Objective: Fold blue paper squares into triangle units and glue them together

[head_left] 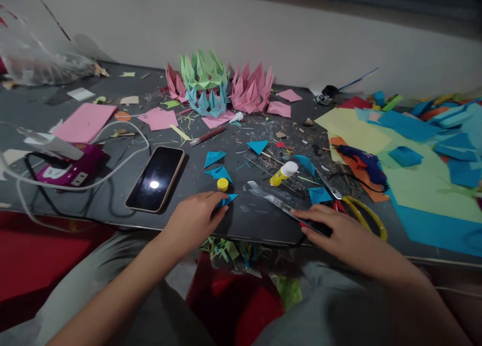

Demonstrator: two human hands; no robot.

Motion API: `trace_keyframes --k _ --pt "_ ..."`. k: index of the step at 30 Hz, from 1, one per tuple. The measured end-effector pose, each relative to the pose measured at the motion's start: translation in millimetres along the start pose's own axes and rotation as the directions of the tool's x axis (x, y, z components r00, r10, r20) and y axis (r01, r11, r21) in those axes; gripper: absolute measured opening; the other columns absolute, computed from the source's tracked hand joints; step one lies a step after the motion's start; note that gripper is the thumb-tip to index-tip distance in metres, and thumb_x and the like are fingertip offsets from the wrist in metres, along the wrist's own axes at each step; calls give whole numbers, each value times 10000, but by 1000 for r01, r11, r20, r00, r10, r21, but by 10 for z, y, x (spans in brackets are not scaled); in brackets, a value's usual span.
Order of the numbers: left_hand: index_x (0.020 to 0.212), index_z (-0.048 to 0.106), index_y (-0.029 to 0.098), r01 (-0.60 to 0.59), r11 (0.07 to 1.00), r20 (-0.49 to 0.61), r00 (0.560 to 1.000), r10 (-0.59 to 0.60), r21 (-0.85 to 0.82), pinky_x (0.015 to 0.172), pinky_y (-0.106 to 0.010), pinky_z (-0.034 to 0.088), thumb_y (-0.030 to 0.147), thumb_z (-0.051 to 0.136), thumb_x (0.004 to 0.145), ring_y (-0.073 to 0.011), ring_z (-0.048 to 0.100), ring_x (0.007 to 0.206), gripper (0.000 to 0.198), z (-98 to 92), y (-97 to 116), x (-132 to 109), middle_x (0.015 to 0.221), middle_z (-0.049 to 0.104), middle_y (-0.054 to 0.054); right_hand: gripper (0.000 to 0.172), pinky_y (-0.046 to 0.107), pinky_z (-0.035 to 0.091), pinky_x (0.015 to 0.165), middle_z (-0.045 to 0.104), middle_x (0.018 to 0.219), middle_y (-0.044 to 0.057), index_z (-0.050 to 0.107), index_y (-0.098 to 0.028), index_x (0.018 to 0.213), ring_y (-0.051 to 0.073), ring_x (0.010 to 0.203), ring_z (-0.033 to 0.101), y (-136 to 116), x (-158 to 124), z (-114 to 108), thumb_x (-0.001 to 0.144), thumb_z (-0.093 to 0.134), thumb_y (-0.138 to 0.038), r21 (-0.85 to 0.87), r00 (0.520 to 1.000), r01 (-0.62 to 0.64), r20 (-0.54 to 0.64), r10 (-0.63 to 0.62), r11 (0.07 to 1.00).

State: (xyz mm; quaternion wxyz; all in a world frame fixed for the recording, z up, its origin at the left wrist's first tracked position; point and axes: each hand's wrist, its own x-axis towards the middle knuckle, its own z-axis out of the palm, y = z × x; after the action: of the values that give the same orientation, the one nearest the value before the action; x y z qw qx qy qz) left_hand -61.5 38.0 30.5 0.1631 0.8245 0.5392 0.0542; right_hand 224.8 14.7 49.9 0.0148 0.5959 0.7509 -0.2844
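My left hand (pixel 198 213) is closed at the table's front edge, fingers on a small blue folded paper piece (pixel 230 199) whose pointed end shows. Just behind it sits a yellow cap (pixel 222 185), by two more blue folded pieces. My right hand (pixel 327 224) grips the dark handle of a knife (pixel 273 200), its blade flat on the table and pointing left. Beyond the blade is a yellow glue stick (pixel 283 174) with a white end, tilted. Scissors (pixel 359 213) with yellow handles lie beside my right hand. Blue triangles (pixel 258 146) are scattered nearby.
Pink, green and blue folded-paper pieces (pixel 205 85) stand at the back. On the left are a phone (pixel 156 178), a purple power socket (pixel 73 167) and white cables. To the right, a glue gun (pixel 363 162) lies on coloured paper sheets (pixel 422 190). Paper scraps litter the table.
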Motion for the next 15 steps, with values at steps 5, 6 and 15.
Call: trace_keyframes --k 5,6,15 --pt "1077 566 195 5 1000 -2 1000 -5 -9 688 -315 488 274 421 870 -202 628 816 265 14 -8 -4 1005 659 -53 340 329 458 797 595 1042 38 578 -322 1155 184 915 584 11 8 -100 854 430 -378 -58 995 51 -81 -56 997" --pt "1078 566 196 5 1000 -2 1000 -5 -11 688 -316 487 275 418 872 -202 627 820 265 17 -13 -2 1006 658 -54 339 318 462 781 595 1051 39 581 -320 1152 184 914 587 -21 34 -113 852 435 -377 -56 990 62 -119 -69 996" --pt "1081 557 212 -1 1000 11 1000 1 -11 689 -310 491 283 411 875 -198 624 845 261 33 -34 9 1013 653 -46 374 303 471 755 626 981 58 574 -245 1183 187 866 606 -428 415 -1 837 434 -267 -13 987 50 -153 -51 999"
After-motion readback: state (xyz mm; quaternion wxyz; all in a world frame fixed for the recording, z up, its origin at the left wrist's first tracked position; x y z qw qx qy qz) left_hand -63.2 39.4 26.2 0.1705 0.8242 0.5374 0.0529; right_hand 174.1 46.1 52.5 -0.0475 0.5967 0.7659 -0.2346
